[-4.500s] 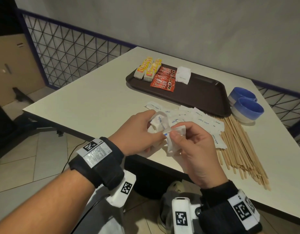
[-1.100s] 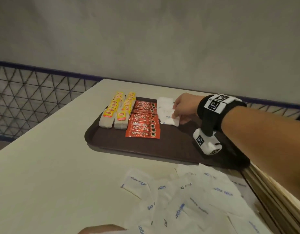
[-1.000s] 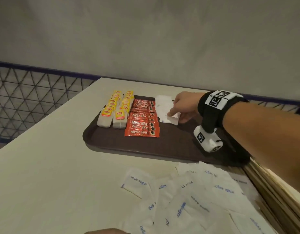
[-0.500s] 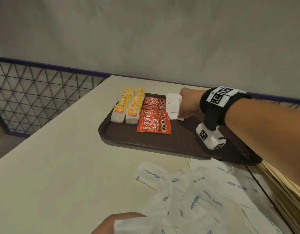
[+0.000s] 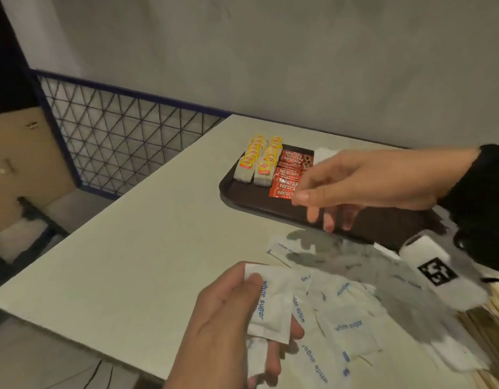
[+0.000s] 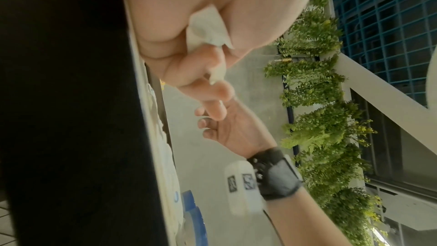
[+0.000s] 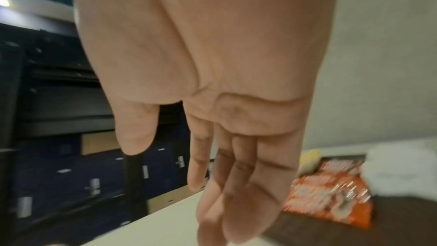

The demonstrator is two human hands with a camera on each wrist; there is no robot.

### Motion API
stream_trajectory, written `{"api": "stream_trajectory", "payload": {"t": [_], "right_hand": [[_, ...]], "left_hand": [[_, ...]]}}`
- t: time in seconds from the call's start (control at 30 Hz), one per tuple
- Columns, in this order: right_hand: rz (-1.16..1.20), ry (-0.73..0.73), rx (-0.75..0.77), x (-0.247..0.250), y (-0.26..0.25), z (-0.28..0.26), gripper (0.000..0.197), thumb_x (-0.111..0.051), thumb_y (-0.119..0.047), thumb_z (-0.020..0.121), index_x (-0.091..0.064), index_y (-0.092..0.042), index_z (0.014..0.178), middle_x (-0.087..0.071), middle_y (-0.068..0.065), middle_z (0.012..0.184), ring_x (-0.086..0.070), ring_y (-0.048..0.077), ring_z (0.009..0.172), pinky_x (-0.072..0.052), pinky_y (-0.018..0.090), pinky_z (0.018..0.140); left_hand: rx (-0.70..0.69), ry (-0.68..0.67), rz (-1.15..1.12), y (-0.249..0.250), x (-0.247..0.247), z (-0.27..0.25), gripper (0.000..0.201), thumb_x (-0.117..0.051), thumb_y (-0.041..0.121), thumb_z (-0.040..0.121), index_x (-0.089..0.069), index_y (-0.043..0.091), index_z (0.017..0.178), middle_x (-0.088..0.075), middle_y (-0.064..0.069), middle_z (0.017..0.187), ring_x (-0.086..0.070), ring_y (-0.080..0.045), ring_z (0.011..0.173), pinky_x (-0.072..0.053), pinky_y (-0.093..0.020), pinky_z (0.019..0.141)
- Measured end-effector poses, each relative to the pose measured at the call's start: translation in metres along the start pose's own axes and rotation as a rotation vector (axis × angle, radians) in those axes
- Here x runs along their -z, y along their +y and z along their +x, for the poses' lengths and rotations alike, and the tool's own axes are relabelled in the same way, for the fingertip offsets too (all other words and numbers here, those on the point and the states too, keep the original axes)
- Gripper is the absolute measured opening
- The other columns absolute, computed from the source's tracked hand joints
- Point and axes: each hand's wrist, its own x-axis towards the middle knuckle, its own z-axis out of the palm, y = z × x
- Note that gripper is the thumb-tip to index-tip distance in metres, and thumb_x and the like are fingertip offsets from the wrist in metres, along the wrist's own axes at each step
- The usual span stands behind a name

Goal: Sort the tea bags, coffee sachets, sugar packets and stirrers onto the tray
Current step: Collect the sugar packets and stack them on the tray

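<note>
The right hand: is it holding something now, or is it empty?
Empty. The right hand hangs over the tray with fingers straight and nothing between them.

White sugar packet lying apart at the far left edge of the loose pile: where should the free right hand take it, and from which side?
Pinch the white sugar packet at its bare left corner, from above-left. It lies flat; the pile overlaps its right side. The right hand is open.

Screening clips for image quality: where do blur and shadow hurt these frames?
Head view: the right hand is slightly smeared and shadows the loose sugar packets; tea bags stay readable. Right wrist view: coffee sachets are streaked by motion blur. Left wrist view: the left side is black, and the held sugar packet is soft.
</note>
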Motion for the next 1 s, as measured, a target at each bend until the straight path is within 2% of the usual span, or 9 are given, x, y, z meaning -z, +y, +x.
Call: {"api": "stream_trajectory", "payload": {"t": [0.17,0.27,0.5,0.6,0.67,0.77,0.83,0.9,1.0], "right_hand": [[-0.033,-0.152,0.099,-0.058,-0.015,-0.037,0.055,-0.061,-0.062,0.081,-0.072,-0.015,0.108,-0.075,0.008,0.093,-0.069,0.021,0.078,-0.055,0.040,0.071],[0.002,0.011,0.153,-0.077,-0.011,-0.050,0.038,-0.071,-0.053,0.080,-0.074,-0.023,0.104,-0.075,0.007,0.084,-0.068,0.019,0.071,-0.055,0.038,0.067],[0.109,0.405,0.094,-0.133,0.004,-0.059,0.029,-0.084,-0.036,0.083,-0.065,-0.017,0.094,-0.068,-0.001,0.066,-0.054,0.007,0.054,-0.046,0.031,0.056],[0.161,0.465,0.069,-0.148,0.013,-0.064,0.037,-0.077,-0.040,0.089,-0.061,-0.007,0.092,-0.073,0.004,0.069,-0.058,0.024,0.057,-0.049,0.036,0.058],[0.261,0.490,0.072,-0.157,0.019,-0.071,0.037,-0.072,-0.034,0.094,-0.059,0.001,0.092,-0.073,0.010,0.071,-0.060,0.036,0.063,-0.049,0.036,0.058],[0.564,0.536,0.089,-0.168,0.029,-0.084,0.030,-0.063,-0.015,0.100,-0.052,0.011,0.092,-0.062,0.025,0.070,-0.050,0.031,0.057,-0.039,0.033,0.049],[0.825,0.520,0.065,-0.173,0.038,-0.091,0.026,-0.060,-0.011,0.100,-0.049,0.012,0.092,-0.054,0.023,0.071,-0.043,0.028,0.053,-0.035,0.032,0.045],[0.968,0.479,0.074,-0.180,0.041,-0.093,0.029,-0.063,-0.017,0.098,-0.051,0.009,0.092,-0.051,0.023,0.073,-0.037,0.027,0.050,-0.034,0.031,0.042],[0.826,0.537,0.072,-0.190,0.041,-0.091,0.039,-0.072,-0.034,0.090,-0.057,0.002,0.094,-0.056,0.022,0.071,-0.041,0.029,0.050,-0.037,0.029,0.042]], "left_hand": [[-0.056,0.015,-0.001,-0.004,0.003,-0.002,0.039,-0.039,0.026,0.108,-0.071,0.014,0.090,-0.067,-0.027,0.068,-0.056,-0.030,0.046,-0.032,-0.025,0.045],[-0.078,0.051,0.037,0.001,0.000,-0.007,0.040,-0.037,0.029,0.110,-0.066,0.011,0.091,-0.065,-0.024,0.063,-0.053,-0.027,0.042,-0.032,-0.023,0.042],[-0.036,0.018,0.064,0.003,-0.001,-0.011,0.052,-0.035,0.040,0.109,-0.073,0.011,0.088,-0.064,-0.015,0.058,-0.049,-0.020,0.035,-0.033,-0.021,0.039],[-0.001,-0.041,-0.025,0.003,-0.001,-0.010,0.060,-0.036,0.050,0.107,-0.075,0.008,0.091,-0.064,-0.016,0.063,-0.050,-0.023,0.041,-0.034,-0.022,0.039],[0.010,-0.072,-0.052,0.005,-0.001,-0.011,0.058,-0.035,0.045,0.108,-0.077,0.014,0.083,-0.063,-0.012,0.060,-0.051,-0.022,0.041,-0.033,-0.021,0.038],[-0.027,-0.138,0.007,0.008,-0.001,-0.014,0.051,-0.029,0.023,0.104,-0.068,-0.009,0.097,-0.062,-0.016,0.059,-0.053,-0.023,0.040,-0.033,-0.020,0.037],[-0.066,-0.140,0.099,0.008,-0.001,-0.014,0.043,-0.032,0.014,0.095,-0.060,-0.019,0.097,-0.062,-0.021,0.066,-0.054,-0.027,0.046,-0.034,-0.019,0.037],[-0.081,-0.116,0.182,0.007,-0.002,-0.013,0.033,-0.036,0.008,0.089,-0.055,-0.020,0.093,-0.060,-0.021,0.069,-0.056,-0.024,0.048,-0.037,-0.021,0.041],[-0.080,-0.128,0.247,0.007,-0.006,-0.011,0.035,-0.042,0.014,0.080,-0.052,-0.016,0.093,-0.056,-0.025,0.075,-0.053,-0.022,0.052,-0.045,-0.036,0.053]]}}
